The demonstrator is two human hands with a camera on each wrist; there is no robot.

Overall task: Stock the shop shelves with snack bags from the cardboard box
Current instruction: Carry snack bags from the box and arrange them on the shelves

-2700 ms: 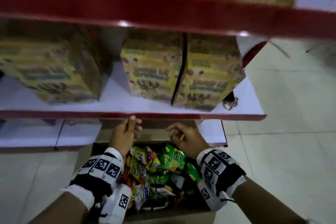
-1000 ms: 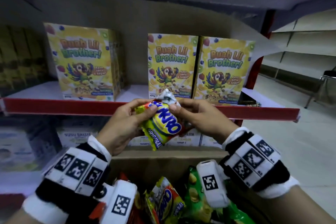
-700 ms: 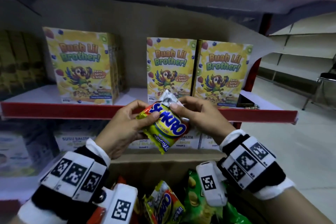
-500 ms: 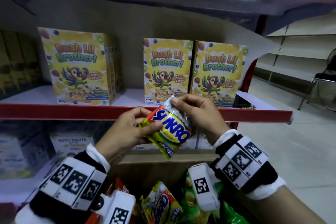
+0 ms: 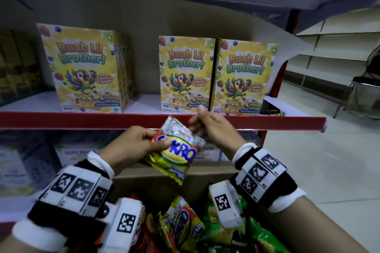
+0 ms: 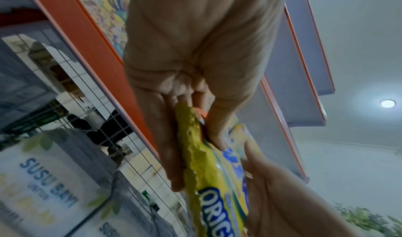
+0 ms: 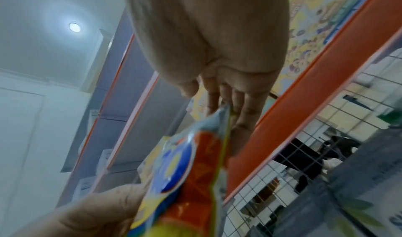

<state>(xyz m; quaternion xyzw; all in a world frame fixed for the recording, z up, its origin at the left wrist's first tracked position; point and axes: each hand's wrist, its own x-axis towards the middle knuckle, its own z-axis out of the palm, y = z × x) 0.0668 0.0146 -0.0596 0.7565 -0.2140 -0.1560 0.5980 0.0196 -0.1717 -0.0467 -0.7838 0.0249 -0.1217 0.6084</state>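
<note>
A yellow and red snack bag (image 5: 176,156) with blue lettering hangs just below the red shelf edge (image 5: 82,120). My left hand (image 5: 153,141) grips its left side, thumb on the front; the left wrist view shows the fingers (image 6: 165,146) behind the bag (image 6: 215,180). My right hand (image 5: 203,125) is beside the bag's silvery top corner. In the right wrist view its fingers (image 7: 241,113) are straight, the bag's top edge (image 7: 224,113) lies against them, and the thumb is apart. The open cardboard box (image 5: 156,178) below holds several more snack bags (image 5: 185,226).
Three yellow cereal boxes stand on the shelf: one at left (image 5: 86,68), two side by side at right (image 5: 185,74), with a bare gap (image 5: 144,102) between. White milk boxes (image 5: 76,154) fill the lower shelf. A chair (image 5: 364,92) stands far right.
Both hands pinched the bag's top half a second ago. Now my right hand has let go and opened beside the corner, while the left hand alone holds the bag, turned more upright.
</note>
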